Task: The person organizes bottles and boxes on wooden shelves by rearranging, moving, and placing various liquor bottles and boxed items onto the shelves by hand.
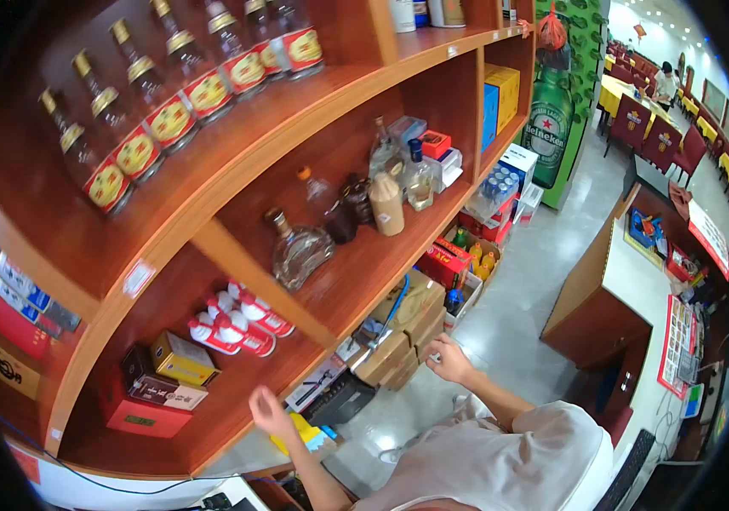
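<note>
My left hand (271, 414) is in the air by the lower edge of the wooden shelf unit (330, 328), its fingers loosely bent and a little blurred. Nothing shows in it. Closest to it are white-and-red bottles (243, 324) and stacked boxes (162, 383) in the lower compartment. My right hand (449, 358) hovers over the aisle near cardboard boxes (385, 356) on the floor. Its fingers are half curled and apart, with no object visible in them.
Several liquor bottles with red-and-yellow labels (207, 94) line the upper shelf. Glass decanters (300, 251) and a paper-wrapped bottle (386, 204) stand on the middle one. A counter (611, 272) borders the aisle at right; a green Heineken display (549, 128) stands beyond. Farther back, a person is among tables.
</note>
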Motion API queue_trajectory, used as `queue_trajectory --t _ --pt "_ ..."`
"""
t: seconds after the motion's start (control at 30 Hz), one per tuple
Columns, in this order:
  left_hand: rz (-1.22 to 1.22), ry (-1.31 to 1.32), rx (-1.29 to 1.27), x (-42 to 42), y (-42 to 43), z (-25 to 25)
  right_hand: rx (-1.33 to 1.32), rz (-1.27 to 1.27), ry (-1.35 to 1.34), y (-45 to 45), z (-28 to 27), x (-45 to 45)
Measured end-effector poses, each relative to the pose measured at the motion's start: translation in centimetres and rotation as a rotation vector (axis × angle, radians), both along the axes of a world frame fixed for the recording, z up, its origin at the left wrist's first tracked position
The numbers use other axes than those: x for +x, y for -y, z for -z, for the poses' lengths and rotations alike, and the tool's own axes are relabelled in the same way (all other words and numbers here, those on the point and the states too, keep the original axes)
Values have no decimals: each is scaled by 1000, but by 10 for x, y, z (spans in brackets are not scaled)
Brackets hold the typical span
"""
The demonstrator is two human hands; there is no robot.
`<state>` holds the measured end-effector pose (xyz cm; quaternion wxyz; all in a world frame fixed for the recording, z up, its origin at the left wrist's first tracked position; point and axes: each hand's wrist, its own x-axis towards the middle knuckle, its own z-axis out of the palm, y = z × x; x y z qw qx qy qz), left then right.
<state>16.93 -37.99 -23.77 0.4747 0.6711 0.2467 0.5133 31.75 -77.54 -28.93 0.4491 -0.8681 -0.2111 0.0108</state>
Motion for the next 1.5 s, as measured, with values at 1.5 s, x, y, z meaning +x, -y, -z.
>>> queue_trajectory --t 1.5 --pt "59 48 -570 199 295 17 33 -395 675 -170 -633 591"
